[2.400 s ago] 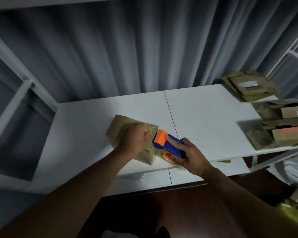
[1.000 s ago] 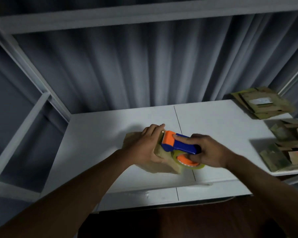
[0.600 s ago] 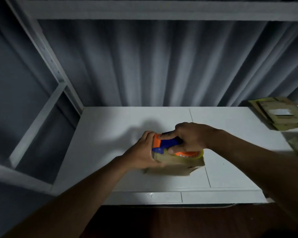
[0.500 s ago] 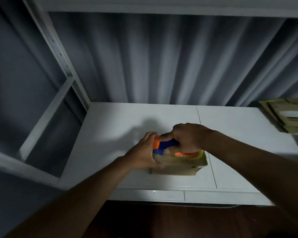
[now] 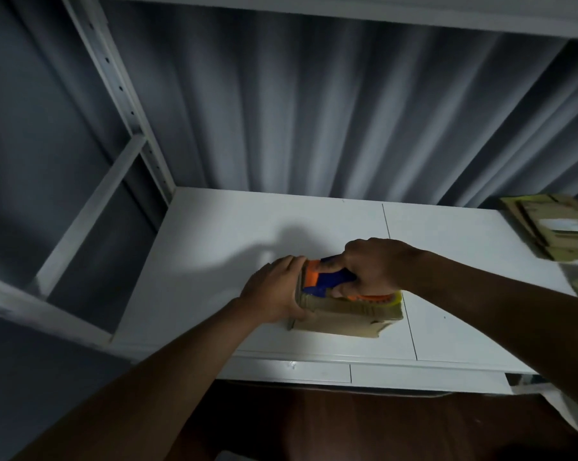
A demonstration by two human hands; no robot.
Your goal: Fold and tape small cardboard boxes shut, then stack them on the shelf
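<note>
Cardboard box (image 5: 344,316) steadied by left hand (image 5: 274,291), right hand (image 5: 374,266) gripping dispenser (image 5: 327,281)

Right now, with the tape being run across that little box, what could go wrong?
The left hand braces the cardboard box at the very end toward which the orange and blue tape dispenser points, so its fingers may get nicked or taped. The right hand presses from above, and the box could slide along the smooth white shelf, skewing the tape.

One small cardboard box (image 5: 344,316), one tape dispenser (image 5: 327,282), two hands, and one pile of flattened cartons (image 5: 557,226).
</note>
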